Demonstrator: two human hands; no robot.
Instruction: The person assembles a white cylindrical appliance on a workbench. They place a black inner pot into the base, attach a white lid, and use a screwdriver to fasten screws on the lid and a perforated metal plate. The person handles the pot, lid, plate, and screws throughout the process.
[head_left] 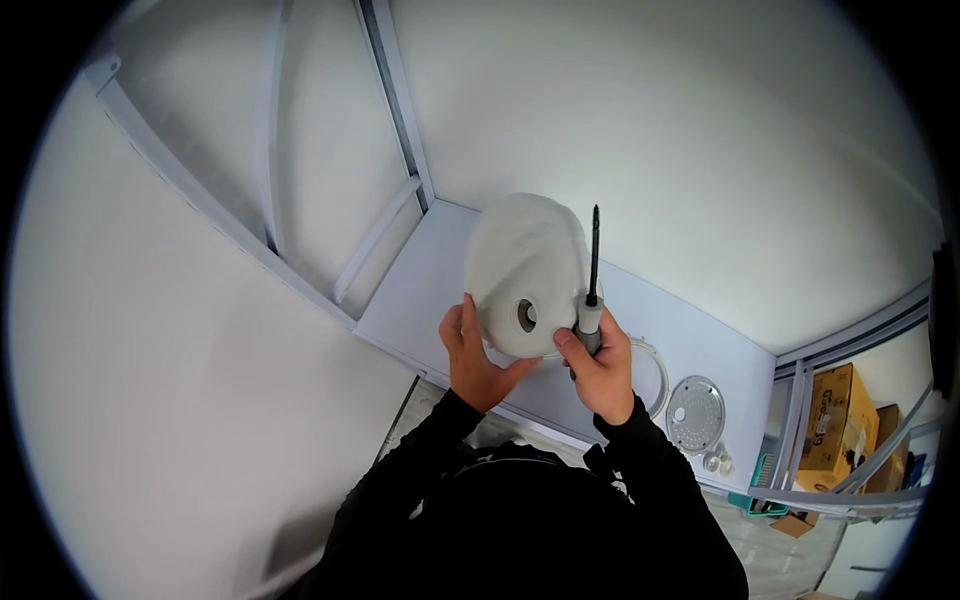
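Note:
A white rounded plastic housing (525, 250) is held up over the table, with a dark-rimmed round hole near its lower end. My left hand (475, 362) grips its lower left edge, thumb underneath and fingers along the side. At the lower right, my right hand (606, 375) is closed around a screwdriver (590, 315) with a grey handle, its black shaft pointing up and away. The right thumb lies close to the housing's edge; whether the other right fingers support it is hidden. Beyond my right wrist lie a pale ring (658, 380) and a grey perforated disc (696, 415).
Small round parts (717, 462) sit beside the disc on the white table (690, 315). Metal frame posts (400, 100) and pale walls enclose the table. Off the right end stand a yellow-brown cardboard box (836, 435) and a teal plastic item (762, 490).

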